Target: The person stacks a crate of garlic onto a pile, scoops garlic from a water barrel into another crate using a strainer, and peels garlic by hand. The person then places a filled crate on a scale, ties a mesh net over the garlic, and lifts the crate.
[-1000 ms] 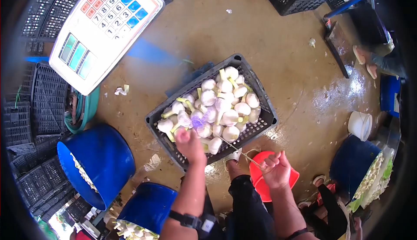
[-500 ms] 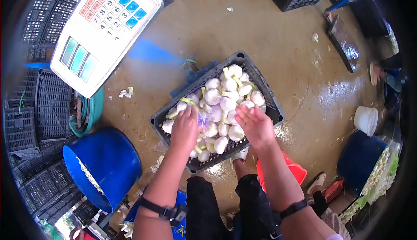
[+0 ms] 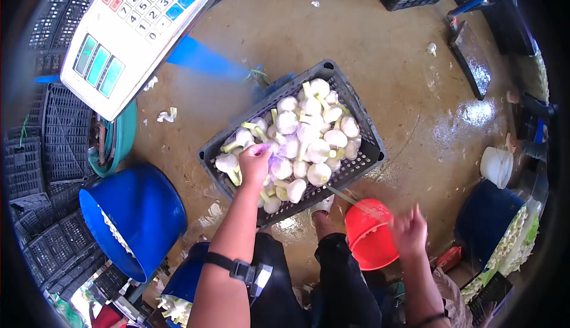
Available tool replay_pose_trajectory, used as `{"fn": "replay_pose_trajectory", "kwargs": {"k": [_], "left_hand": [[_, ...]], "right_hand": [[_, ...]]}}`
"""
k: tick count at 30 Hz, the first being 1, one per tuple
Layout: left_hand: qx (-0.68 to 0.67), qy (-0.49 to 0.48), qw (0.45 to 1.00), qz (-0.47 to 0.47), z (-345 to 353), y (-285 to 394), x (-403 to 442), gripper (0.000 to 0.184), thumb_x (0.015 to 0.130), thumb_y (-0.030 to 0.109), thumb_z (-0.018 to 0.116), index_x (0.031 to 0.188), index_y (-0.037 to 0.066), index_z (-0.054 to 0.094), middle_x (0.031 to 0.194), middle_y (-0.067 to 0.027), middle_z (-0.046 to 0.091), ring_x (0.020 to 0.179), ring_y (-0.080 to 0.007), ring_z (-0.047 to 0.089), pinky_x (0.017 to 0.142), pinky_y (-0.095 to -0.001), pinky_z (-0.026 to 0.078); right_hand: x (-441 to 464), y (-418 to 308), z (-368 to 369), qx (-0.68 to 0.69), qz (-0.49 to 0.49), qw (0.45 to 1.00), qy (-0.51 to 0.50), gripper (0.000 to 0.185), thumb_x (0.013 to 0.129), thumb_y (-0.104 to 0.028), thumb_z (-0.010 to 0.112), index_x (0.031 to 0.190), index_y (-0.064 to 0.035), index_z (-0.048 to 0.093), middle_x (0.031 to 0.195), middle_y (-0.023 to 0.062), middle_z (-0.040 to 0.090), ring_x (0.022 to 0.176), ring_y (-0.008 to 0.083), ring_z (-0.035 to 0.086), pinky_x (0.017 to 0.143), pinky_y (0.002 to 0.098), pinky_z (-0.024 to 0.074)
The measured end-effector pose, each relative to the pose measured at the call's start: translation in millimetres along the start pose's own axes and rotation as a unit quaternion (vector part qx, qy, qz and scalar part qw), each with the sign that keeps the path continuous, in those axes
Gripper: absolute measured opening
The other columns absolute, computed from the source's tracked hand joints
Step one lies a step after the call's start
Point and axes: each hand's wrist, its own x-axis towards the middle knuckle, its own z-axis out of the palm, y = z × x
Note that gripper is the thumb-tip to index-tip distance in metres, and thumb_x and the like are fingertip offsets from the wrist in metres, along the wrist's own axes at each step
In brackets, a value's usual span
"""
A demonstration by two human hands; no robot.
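1. Black plastic crate, set obliquely at centre before the person's legs; its slotted wall shows on the right side.
2. Garlic bulbs, white with short pale-green stems, heaped inside the crate; stems point in several directions.
3. Purple netting, a small translucent patch lying among the bulbs toward the left-hand part of the heap.
4. Left hand, above the left part of the heap, fingers drawn together at the edge of the netting; whether they grasp it cannot be told.
5. Right hand, blurred, outside the crate and just beside the red bucket, fingers curled with one digit raised.
6. Thin strand, running from the crate's near edge across the bucket's rim toward the right hand; it is perhaps a cord, though motion blur leaves both this and the right hand's grip on it uncertain.
7. Red bucket, on the wet brown floor, near the person's right leg.
8. Weighing scale, upper left, its white face bearing a keypad and three lit displays.
9. Blue tub, left of the crate and well apart from it, with pale contents visible at its mouth.
10. White bucket, far right, beside a second blue container.
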Motion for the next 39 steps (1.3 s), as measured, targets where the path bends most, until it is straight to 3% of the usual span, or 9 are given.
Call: {"fn": "replay_pose_trajectory", "kwargs": {"k": [8,13,16,18,23,26,30,36,39], "left_hand": [[0.067,0.102,0.935,0.333,10,46,-73,0.034,0.082,0.019,0.063,0.113,0.004,0.057,0.097,-0.0112,0.064,0.1,-0.0198,0.056,0.091,-0.035,0.039],[-0.282,-0.341,0.883,0.155,-29,71,-160,0.037,0.086,0.026,0.061,0.113,0.002,0.054,0.094,-0.0055,0.063,0.084,-0.0139,0.059,0.084,-0.0309,0.043],[-0.076,-0.044,0.996,0.001,-50,49,-148,0.032,0.082,0.023,0.066,0.106,0.002,0.06,0.099,-0.0096,0.062,0.083,-0.0166,0.059,0.08,-0.0326,0.044],[0.201,0.091,0.926,0.308,-73,34,-129,0.033,0.079,0.018,0.067,0.107,0.002,0.059,0.108,-0.0155,0.058,0.095,-0.0236,0.057,0.082,-0.0349,0.044],[0.139,0.173,0.955,0.197,-85,1,-126,0.035,0.077,0.016,0.068,0.108,0.002,0.058,0.114,-0.0182,0.055,0.105,-0.0283,0.054,0.088,-0.0359,0.043],[0.049,0.141,0.984,0.099,-90,-5,-126,0.035,0.079,0.018,0.067,0.11,0.002,0.057,0.113,-0.0153,0.057,0.105,-0.0265,0.054,0.091,-0.0365,0.041],[-0.143,0.111,0.983,-0.014,-84,-30,-121,0.034,0.084,0.017,0.062,0.113,0.001,0.055,0.116,-0.0135,0.057,0.107,-0.0231,0.054,0.093,-0.0359,0.041],[-0.051,0.224,0.973,-0.017,-82,-56,-91,0.046,0.081,0.025,0.065,0.117,-0.002,0.052,0.121,-0.0178,0.052,0.115,-0.0268,0.048,0.098,-0.036,0.036],[-0.101,0.315,0.94,-0.082,-82,-92,-59,0.056,0.077,0.031,0.068,0.116,-0.004,0.049,0.115,-0.0182,0.055,0.107,-0.0264,0.052,0.092,-0.0345,0.039]], "right_hand": [[-60,38,113,0.008,0.009,0.987,-0.158,0.03,0.095,-0.029,0.04,0.073,-0.0103,0.046,0.061,0.0001,0.038,0.057,0.0149,0.04,0.076,0.0428,0.0466],[-25,85,178,-0.213,0.042,0.929,-0.301,0.021,0.091,-0.024,0.049,0.087,-0.0053,0.058,0.098,0.0095,0.06,0.095,0.0243,0.055,0.09,0.0421,0.0415],[42,98,174,-0.79,-0.304,0.506,-0.167,0.034,0.079,-0.027,0.063,0.103,-0.0033,0.06,0.1,0.0157,0.06,0.103,0.0294,0.054,0.09,0.0366,0.0408],[88,100,161,-0.87,-0.327,0.356,-0.095,0.039,0.073,-0.028,0.069,0.101,-0.0034,0.06,0.102,0.0171,0.06,0.101,0.0324,0.054,0.087,0.0395,0.0422],[157,105,140,-0.937,-0.217,0.223,-0.158,0.026,0.074,-0.029,0.066,0.083,-0.0052,0.063,0.082,0.0146,0.063,0.08,0.028,0.062,0.075,0.0383,0.0484],[177,75,146,-0.86,-0.071,0.437,-0.252,0.028,0.076,-0.025,0.062,0.094,-0.0043,0.066,0.089,0.0143,0.065,0.083,0.0278,0.062,0.076,0.0383,0.0482],[198,64,132,-0.839,-0.091,0.377,-0.381,0.032,0.073,-0.03,0.066,0.097,-0.009,0.067,0.097,0.0139,0.064,0.092,0.0289,0.059,0.082,0.038,0.0457],[168,87,157,-0.845,-0.395,0.356,-0.05,0.049,0.063,-0.022,0.075,0.106,-0.0086,0.055,0.104,0.0104,0.055,0.102,0.03,0.05,0.091,0.0404,0.0382],[209,78,137,-0.61,-0.425,0.669,-0.004,0.046,0.067,-0.01,0.065,0.111,-0.0027,0.051,0.105,0.0124,0.055,0.094,0.0326,0.053,0.088,0.0417,0.0404]]}}
